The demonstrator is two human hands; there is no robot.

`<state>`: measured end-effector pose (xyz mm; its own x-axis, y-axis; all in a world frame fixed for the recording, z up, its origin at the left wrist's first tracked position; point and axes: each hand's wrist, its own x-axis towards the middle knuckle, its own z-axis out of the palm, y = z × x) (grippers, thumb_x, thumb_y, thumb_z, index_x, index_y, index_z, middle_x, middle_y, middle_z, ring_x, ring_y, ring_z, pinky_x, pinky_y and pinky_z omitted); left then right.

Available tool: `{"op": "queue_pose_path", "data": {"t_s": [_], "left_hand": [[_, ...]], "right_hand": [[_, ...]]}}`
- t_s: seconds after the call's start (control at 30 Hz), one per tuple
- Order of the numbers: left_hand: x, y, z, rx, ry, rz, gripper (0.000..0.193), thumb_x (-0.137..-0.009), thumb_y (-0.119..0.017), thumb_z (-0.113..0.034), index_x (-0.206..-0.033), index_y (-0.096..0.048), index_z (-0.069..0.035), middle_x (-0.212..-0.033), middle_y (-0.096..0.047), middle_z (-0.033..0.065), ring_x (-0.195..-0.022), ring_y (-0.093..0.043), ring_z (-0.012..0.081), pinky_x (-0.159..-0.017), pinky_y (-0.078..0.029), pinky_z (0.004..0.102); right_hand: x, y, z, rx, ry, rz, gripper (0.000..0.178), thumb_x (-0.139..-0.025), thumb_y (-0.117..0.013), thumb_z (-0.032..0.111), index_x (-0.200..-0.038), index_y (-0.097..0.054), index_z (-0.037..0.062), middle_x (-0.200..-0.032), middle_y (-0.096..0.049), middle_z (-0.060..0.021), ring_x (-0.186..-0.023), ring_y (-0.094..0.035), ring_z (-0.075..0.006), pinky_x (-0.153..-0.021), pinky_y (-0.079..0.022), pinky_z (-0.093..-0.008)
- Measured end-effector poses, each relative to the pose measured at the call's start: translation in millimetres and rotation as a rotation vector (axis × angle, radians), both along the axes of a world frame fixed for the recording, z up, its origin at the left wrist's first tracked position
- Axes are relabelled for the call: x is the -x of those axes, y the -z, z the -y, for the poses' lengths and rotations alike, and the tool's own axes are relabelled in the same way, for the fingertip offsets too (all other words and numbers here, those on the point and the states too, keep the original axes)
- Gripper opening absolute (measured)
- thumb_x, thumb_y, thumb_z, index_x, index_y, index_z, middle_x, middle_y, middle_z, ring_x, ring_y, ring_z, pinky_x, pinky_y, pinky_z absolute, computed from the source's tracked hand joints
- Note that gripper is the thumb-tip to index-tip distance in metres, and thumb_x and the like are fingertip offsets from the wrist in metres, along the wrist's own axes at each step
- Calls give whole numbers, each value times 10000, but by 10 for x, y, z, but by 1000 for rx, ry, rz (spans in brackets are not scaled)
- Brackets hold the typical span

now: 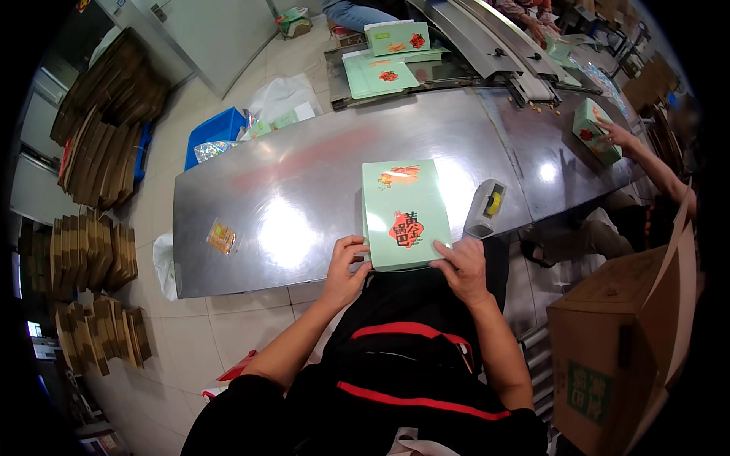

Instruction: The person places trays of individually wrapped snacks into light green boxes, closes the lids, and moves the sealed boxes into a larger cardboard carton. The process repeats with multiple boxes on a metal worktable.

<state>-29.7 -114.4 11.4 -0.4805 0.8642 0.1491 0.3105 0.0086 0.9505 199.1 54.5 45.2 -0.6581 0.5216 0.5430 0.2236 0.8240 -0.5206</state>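
A pale green cardboard gift box (pixel 384 199) with red and orange printing lies on the steel table in front of me, close to its front edge. My left hand (pixel 347 267) is at the box's near left corner, with its curled fingers against the side. At the near right corner my right hand (pixel 462 267) holds the box, thumb on top and the other fingers partly hidden. Just right of the box sits a grey tape dispenser (pixel 485 208) with a yellow core.
A small snack packet (pixel 222 237) lies on the steel table (pixel 327 140) at left. Green boxes (pixel 397 38) and a conveyor (pixel 525 80) stand at the far side. A co-worker's hand (pixel 614 134) touches another green box (pixel 597 129). A large carton (pixel 608 311) stands at right, a blue bin (pixel 214 129) beyond the table.
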Motion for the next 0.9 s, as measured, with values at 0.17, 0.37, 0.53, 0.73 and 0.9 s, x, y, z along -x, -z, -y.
{"op": "queue_pose_path", "data": {"t_s": [0.17, 0.37, 0.53, 0.73, 0.9], "left_hand": [[53, 242, 37, 99, -58, 260, 259, -894, -658, 36, -1142, -617, -28, -1158, -532, 51, -1094, -573, 164, -863, -531, 299], [133, 166, 32, 170, -13, 334, 212, -907, -661, 10, -1114, -627, -18, -1140, -538, 40, -1066, -580, 148, -858, -539, 291], [153, 134, 21, 205, 6, 327, 230, -908, -674, 14, -1124, -614, -35, -1109, -582, 16, -1056, -578, 121, -861, -520, 282], [170, 111, -10, 249, 12, 349, 194, -892, -680, 2, -1075, -626, -32, -1118, -525, 34, -1044, -579, 140, -871, -539, 310], [192, 180, -7, 230, 19, 412, 193, -890, -673, 15, -1071, -620, -25, -1095, -532, 28, -1044, -576, 136, -876, -534, 307]], "right_hand": [[28, -27, 9, -120, -37, 16, 471, -697, -851, 165, -1150, -726, 142, -770, -541, -7, -746, -543, -229, -762, -418, -382], [13, 20, 12, -145, 27, 12, 470, -701, -849, 164, -1155, -728, 164, -770, -530, -5, -758, -543, -228, -755, -412, -382], [2, 5, -25, -182, 34, 24, 466, -704, -845, 170, -1155, -730, 170, -771, -522, -2, -752, -534, -225, -751, -408, -378], [14, 22, 18, -196, -15, 22, 453, -700, -845, 190, -1140, -740, 168, -759, -497, -4, -728, -523, -215, -741, -406, -373], [27, 63, 43, -203, -22, 21, 443, -703, -844, 208, -1132, -743, 156, -749, -478, -12, -719, -516, -223, -729, -404, -370]]}}
